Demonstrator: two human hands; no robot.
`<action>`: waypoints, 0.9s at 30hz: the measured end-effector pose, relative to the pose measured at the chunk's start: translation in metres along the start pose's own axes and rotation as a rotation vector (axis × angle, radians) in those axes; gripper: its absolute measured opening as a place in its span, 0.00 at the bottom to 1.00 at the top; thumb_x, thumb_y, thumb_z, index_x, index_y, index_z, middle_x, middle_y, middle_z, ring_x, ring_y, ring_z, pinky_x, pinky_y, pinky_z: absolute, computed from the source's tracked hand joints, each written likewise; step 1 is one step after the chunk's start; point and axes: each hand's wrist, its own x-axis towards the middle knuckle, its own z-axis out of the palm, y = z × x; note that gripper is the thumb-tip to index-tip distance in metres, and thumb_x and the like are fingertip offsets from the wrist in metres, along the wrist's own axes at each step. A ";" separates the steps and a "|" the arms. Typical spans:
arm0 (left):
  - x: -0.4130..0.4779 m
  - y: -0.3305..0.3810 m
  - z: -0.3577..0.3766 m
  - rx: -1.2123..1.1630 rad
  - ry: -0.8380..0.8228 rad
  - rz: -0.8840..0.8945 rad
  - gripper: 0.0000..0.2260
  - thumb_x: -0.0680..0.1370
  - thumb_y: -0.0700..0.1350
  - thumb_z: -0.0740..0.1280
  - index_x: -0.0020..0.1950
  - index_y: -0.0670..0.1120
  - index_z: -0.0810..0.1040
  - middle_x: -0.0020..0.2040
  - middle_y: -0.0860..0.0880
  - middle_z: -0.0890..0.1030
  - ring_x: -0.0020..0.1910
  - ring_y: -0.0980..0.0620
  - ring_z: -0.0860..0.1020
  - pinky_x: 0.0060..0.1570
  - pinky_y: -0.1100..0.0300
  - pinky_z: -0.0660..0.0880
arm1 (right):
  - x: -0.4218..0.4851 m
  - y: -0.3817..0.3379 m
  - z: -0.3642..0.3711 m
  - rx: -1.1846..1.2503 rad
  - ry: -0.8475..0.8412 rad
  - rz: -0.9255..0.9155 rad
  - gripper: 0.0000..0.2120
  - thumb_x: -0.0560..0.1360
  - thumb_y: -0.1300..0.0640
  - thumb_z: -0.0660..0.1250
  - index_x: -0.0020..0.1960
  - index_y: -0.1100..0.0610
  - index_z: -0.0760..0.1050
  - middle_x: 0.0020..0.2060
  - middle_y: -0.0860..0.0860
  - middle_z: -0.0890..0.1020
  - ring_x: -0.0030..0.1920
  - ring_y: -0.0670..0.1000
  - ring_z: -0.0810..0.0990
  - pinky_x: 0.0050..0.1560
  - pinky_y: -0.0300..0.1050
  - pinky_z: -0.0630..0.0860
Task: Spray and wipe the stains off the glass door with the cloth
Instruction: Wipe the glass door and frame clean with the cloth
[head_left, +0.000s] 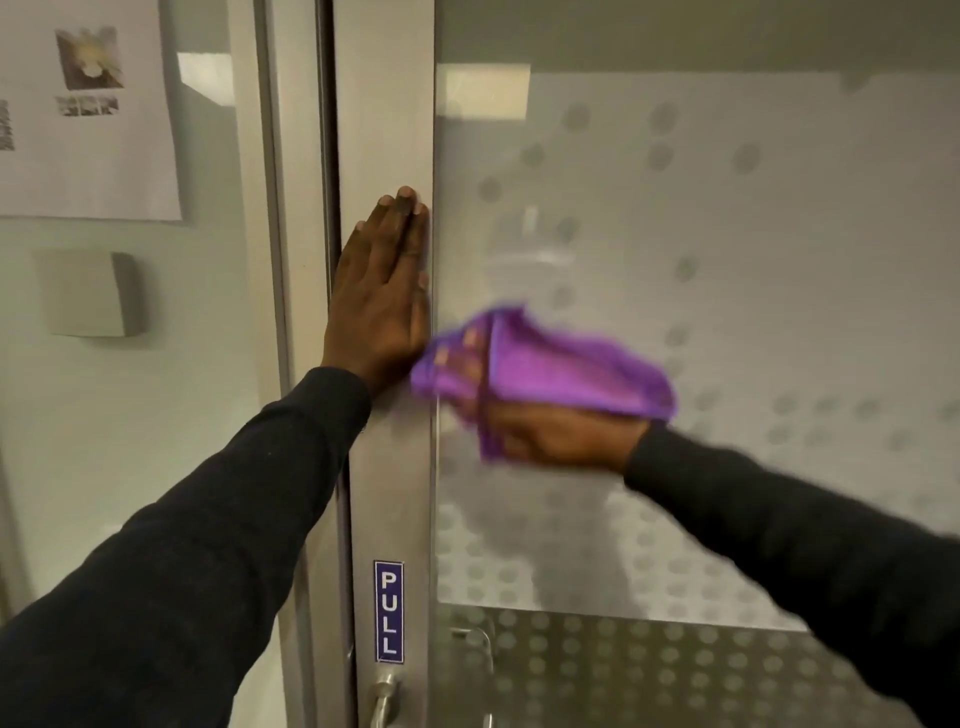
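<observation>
The glass door (727, 312) fills the right half of the view, its pane frosted and patterned with rows of grey dots, set in a brushed metal frame (387, 104) that runs vertically down the middle. The purple cloth (561, 364) is pressed against the pane near the frame's edge, bunched and blurred. The right hand (550, 431) is closed around the cloth, gripping its lower part with the fingers folded into the fabric, while the rest of the cloth fans out above the knuckles against the glass. The left hand (382, 291) lies flat and open on the metal frame, fingers straight and together, pointing upward, holding nothing; its outer edge sits just beside the cloth. Both arms wear dark long sleeves (218, 519).

Lower on the frame is a blue label (388, 611) reading PULL, and beneath it a metal door handle (383, 701). To the left of the door, on the pale wall panel, hang a printed sheet of paper (88, 109) and, below it, a small grey box (88, 293). Whether stains are on the pane cannot be told through the blur and reflections.
</observation>
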 end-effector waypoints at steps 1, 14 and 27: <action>0.000 -0.001 0.002 0.005 0.002 0.011 0.27 0.82 0.43 0.60 0.80 0.39 0.56 0.80 0.40 0.57 0.80 0.43 0.54 0.78 0.46 0.52 | 0.003 0.016 -0.006 -0.063 0.117 0.113 0.27 0.82 0.54 0.56 0.79 0.62 0.62 0.80 0.56 0.57 0.81 0.51 0.53 0.82 0.52 0.46; 0.001 0.004 -0.001 0.037 -0.027 0.005 0.26 0.82 0.44 0.56 0.80 0.39 0.56 0.80 0.40 0.56 0.80 0.43 0.53 0.78 0.46 0.52 | -0.038 -0.135 0.142 0.331 0.271 0.290 0.27 0.85 0.57 0.56 0.82 0.46 0.55 0.82 0.44 0.53 0.82 0.51 0.51 0.81 0.48 0.42; 0.003 0.030 -0.003 0.123 -0.067 -0.076 0.31 0.81 0.47 0.59 0.81 0.42 0.52 0.81 0.40 0.51 0.81 0.43 0.49 0.78 0.44 0.46 | -0.026 -0.008 -0.005 -0.125 0.256 0.549 0.28 0.84 0.48 0.57 0.80 0.60 0.61 0.80 0.64 0.58 0.80 0.69 0.51 0.80 0.64 0.44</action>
